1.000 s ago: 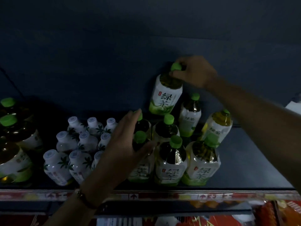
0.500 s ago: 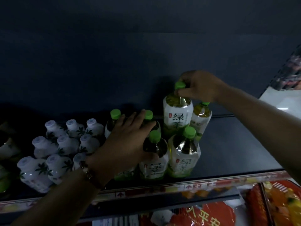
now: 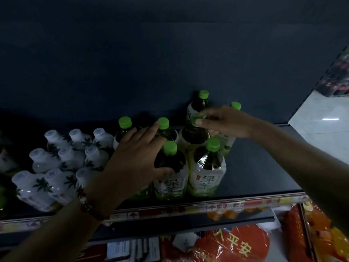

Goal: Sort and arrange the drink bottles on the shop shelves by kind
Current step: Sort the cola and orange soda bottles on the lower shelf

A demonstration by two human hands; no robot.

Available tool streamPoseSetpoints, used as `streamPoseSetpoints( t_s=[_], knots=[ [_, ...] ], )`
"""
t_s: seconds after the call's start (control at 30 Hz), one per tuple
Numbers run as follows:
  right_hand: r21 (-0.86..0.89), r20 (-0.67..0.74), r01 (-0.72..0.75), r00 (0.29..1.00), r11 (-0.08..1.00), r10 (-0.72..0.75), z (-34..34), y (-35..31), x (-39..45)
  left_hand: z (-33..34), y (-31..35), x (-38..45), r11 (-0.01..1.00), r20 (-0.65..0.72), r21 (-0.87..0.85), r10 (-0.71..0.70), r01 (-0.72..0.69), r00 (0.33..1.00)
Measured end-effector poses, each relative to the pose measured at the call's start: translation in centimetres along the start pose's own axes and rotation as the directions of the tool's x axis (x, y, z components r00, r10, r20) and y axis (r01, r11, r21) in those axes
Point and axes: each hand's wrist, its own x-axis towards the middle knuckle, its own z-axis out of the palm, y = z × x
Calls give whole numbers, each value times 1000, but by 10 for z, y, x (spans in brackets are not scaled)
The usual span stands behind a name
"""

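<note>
The picture is very dark. The back wall (image 3: pixel 132 53) of the shelf is almost black-blue, and the far left corner is lost in shadow. The brightest spot is the pale floor (image 3: pixel 324 125) at the right, where a white light shines back as glare. A little light glints off the plastic of the front green tea bottle (image 3: pixel 206 167). The right hand (image 3: pixel 224 121) looks smeared and blurry. Lines bend at the edges, and the shelf edge (image 3: pixel 188 208) curves. Everything looks soft and grainy.

On the shelf (image 3: pixel 255 178), the small bottles (image 3: pixel 64 157) stand in rows toward its left end; the tea bottles (image 3: pixel 205 167) cluster just right of them (mid-shelf), reaching the front edge.
</note>
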Motion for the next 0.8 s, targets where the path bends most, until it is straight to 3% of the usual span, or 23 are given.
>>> streamPoseSetpoints(
  t_s=[0.13,0.23,0.37,0.5,0.57,0.63,0.73,0.8],
  knots=[
    [124,119,36,992,992,-51,-3,5,-47,10,6,-9,999,-143,9,47,-46,989],
    [-60,172,74,983,995,-62,23,12,-64,20,5,-10,989,-154,139,73,-51,985],
    [-137,-14,133,991,982,-136,42,24,-60,21,7,-6,988,-153,156,38,-14,987],
    [-110,-56,176,982,978,-182,45,29,-63,21,7,-8,987,-176,161,32,-4,984],
    [8,-28,190,981,982,-190,41,27,-68,22,9,-9,988,-169,152,22,4,985],
    [219,-87,199,979,955,-184,28,25,-69,22,14,-11,995,-149,104,10,6,989],
    [302,-410,173,912,937,-36,4,47,-47,15,22,-11,999,-149,-43,-36,30,988],
    [322,-370,33,924,946,94,-11,68,-24,12,24,-8,994,-130,-86,-78,67,988]
  ],
)
